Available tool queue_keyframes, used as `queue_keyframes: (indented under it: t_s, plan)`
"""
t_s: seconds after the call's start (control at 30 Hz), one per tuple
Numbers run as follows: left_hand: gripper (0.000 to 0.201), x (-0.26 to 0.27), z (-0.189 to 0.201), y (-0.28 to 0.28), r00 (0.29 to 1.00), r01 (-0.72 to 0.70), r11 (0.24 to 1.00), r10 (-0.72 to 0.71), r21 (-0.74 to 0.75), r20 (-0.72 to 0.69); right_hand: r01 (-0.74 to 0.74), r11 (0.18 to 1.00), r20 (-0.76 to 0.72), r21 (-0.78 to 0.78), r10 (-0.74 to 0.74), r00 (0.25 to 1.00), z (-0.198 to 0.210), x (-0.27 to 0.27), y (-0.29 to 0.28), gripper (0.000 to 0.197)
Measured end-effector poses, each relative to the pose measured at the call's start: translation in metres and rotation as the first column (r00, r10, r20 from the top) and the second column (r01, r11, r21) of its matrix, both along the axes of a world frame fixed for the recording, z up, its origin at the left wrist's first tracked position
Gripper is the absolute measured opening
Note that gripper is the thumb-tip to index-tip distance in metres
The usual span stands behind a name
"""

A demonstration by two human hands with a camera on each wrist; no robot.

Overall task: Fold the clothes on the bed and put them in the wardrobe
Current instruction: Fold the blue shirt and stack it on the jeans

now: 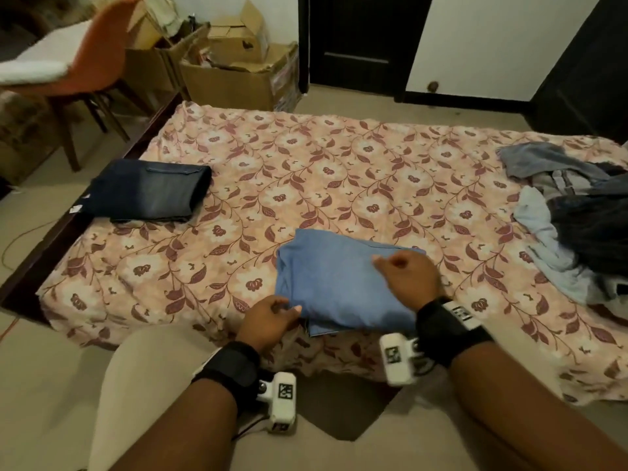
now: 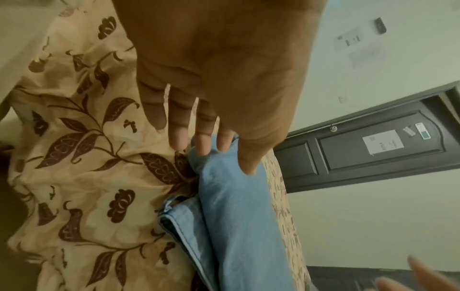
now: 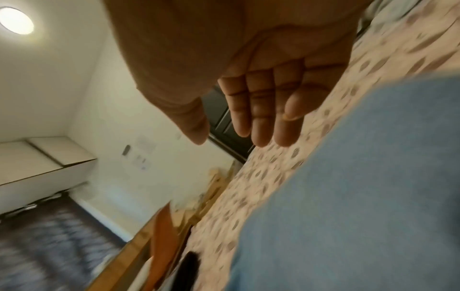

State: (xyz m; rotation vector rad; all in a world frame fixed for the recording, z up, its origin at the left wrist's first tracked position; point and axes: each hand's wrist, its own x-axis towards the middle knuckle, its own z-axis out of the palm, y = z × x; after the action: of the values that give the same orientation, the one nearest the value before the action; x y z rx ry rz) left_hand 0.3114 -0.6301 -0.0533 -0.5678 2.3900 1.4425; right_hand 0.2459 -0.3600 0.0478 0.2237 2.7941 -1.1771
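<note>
Two folded garments lie on the bed with the pink floral sheet [image 1: 339,158]: a dark blue folded pair of jeans [image 1: 151,190] near the far left edge, and a light blue folded denim garment [image 1: 334,283] at the near edge, right in front of the person. A loose pile of unfolded clothes [image 1: 574,212] sits well apart at the right end. The left hand [image 1: 268,321] has its straight fingers [image 2: 202,145] touching the near-left corner of the light blue bundle, thumb on top, not clenched. The right hand [image 1: 409,278] is over the bundle's right part; the right wrist view shows its fingers [image 3: 261,118] extended and holding nothing. Denim like this is probably soft but fairly heavy, and the stacked layers visible at the open edge could slide apart or sag if lifted by one corner. Sliding both palms under opposite sides, supporting the thick folded edge, seems the safest hold for carrying it to the wardrobe.
</note>
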Motion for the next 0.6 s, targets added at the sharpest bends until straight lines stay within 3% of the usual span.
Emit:
queue_keyframes:
  t_s: [0.13, 0.23, 0.27, 0.4, 0.5, 0.6]
  plan:
    - [0.053, -0.014, -0.012, 0.006, 0.992, -0.128, 0.991, 0.128, 0.028, 0.015, 0.069, 0.993, 0.226, 0.097, -0.090, 0.970, -0.035, -0.006, 0.075, 0.048]
    - [0.029, -0.021, -0.017, 0.012, 0.980, -0.196, 0.980, 0.196, 0.027, 0.029, 0.031, 0.993, 0.478, 0.115, -0.083, 0.874, -0.060, 0.007, 0.092, 0.041]
    - [0.019, -0.022, -0.017, 0.015, 0.981, -0.192, 0.981, 0.193, -0.009, 0.019, 0.004, 0.992, 0.492, 0.125, -0.065, 0.868, -0.067, 0.009, 0.091, 0.040]
    - [0.011, -0.025, -0.017, 0.020, 0.963, -0.269, 0.957, 0.269, -0.104, -0.015, -0.124, 0.978, 0.484, 0.167, 0.028, 0.875, -0.081, 0.021, 0.082, 0.024]
    - [0.019, -0.028, -0.006, 0.029, 0.908, -0.398, 0.917, 0.398, 0.027, -0.129, -0.047, 0.988, 0.443, 0.149, -0.024, 0.896, -0.078, 0.015, 0.092, 0.016]
    - [0.024, -0.025, 0.006, 0.036, 0.923, -0.337, 0.929, 0.358, 0.153, -0.142, 0.015, 0.982, 0.355, 0.186, -0.081, 0.931, -0.071, 0.010, 0.097, 0.027]
